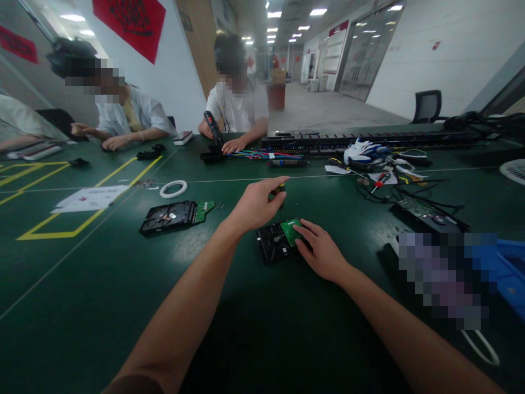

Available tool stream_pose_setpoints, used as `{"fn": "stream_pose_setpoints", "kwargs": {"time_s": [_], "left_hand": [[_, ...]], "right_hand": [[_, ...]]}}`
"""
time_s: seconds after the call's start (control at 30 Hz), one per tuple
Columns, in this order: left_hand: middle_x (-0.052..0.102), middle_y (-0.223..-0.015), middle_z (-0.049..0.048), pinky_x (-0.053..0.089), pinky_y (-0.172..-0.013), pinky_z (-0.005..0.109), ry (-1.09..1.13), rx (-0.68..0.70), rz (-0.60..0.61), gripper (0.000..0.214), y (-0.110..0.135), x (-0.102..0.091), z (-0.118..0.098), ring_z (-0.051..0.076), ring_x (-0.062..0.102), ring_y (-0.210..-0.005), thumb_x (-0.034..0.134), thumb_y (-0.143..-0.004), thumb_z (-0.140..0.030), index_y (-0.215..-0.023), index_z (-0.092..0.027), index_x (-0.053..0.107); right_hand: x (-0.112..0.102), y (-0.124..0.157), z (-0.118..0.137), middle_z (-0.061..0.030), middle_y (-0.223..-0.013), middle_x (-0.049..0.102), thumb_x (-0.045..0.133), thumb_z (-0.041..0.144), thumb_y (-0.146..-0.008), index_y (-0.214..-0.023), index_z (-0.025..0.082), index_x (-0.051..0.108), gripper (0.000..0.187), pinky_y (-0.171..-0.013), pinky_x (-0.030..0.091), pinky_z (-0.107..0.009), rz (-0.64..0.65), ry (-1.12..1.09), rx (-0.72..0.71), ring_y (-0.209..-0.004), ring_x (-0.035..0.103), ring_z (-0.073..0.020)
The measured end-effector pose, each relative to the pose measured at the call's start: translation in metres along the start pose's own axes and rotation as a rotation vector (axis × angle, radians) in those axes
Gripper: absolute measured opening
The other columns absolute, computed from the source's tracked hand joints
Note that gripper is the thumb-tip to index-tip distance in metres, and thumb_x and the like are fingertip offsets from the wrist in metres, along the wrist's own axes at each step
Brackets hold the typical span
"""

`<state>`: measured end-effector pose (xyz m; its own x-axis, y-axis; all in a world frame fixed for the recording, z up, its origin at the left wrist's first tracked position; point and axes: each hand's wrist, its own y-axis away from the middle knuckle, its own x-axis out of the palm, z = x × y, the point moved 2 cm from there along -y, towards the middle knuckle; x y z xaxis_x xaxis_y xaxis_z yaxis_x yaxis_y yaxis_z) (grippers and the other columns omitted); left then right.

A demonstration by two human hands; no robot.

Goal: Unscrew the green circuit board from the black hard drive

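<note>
In front of me a black hard drive (271,245) lies on the green table, with a green circuit board (289,232) on its upper right part. My left hand (259,203) is above the drive's far edge, fingers closed round the short yellow and black handle of a screwdriver (281,189). Its thin shaft points down toward the drive; where the tip rests is hard to see. Fingers of my right hand (320,249) are spread and rest on the board's right side. Another hard drive (170,216) lies to the left, its green board sticking out at the right end.
Left of centre are a white ring (173,189), small screws and a paper sheet (90,198). At right lie a third drive (430,215), cables, a red screwdriver (381,180), gloves (365,151) and a blue bin (511,273). Across the table, a co-worker holds a power screwdriver (213,127).
</note>
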<state>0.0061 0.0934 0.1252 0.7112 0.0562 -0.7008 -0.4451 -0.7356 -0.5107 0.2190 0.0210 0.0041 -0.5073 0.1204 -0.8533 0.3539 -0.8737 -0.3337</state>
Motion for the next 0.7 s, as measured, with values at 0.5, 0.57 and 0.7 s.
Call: {"fn": "stream_pose_setpoints", "kwargs": {"time_s": [0.5, 0.57, 0.7], "left_hand": [[0.076, -0.13, 0.0076, 0.058, -0.101, 0.041, 0.033, 0.003, 0.001, 0.04, -0.0005, 0.0026, 0.0028, 0.023, 0.073, -0.11, 0.062, -0.101, -0.023, -0.14, -0.023, 0.067], [0.076, -0.129, 0.0075, 0.057, -0.102, 0.041, 0.027, -0.003, 0.005, 0.039, -0.0005, 0.002, 0.0017, 0.023, 0.073, -0.109, 0.063, -0.101, -0.023, -0.139, -0.023, 0.068], [0.074, -0.13, 0.0077, 0.057, -0.101, 0.04, 0.017, 0.006, 0.014, 0.042, -0.0002, 0.0006, -0.001, 0.023, 0.072, -0.11, 0.063, -0.101, -0.022, -0.143, -0.023, 0.064]], "right_hand": [[0.0018, 0.001, -0.0018, -0.0141, -0.158, 0.054, 0.051, 0.039, -0.106, -0.147, 0.024, 0.061, 0.045, -0.119, 0.043, -0.062, -0.004, -0.016, 0.004, -0.146, 0.051, -0.0346], [0.0017, 0.001, -0.0016, -0.0141, -0.159, 0.054, 0.05, 0.04, -0.107, -0.148, 0.023, 0.06, 0.045, -0.12, 0.042, -0.063, 0.005, -0.01, 0.008, -0.146, 0.051, -0.0345], [0.0012, 0.0009, -0.001, -0.0153, -0.159, 0.053, 0.05, 0.04, -0.107, -0.148, 0.021, 0.06, 0.047, -0.121, 0.041, -0.062, 0.012, 0.005, 0.014, -0.147, 0.049, -0.0346]]}}
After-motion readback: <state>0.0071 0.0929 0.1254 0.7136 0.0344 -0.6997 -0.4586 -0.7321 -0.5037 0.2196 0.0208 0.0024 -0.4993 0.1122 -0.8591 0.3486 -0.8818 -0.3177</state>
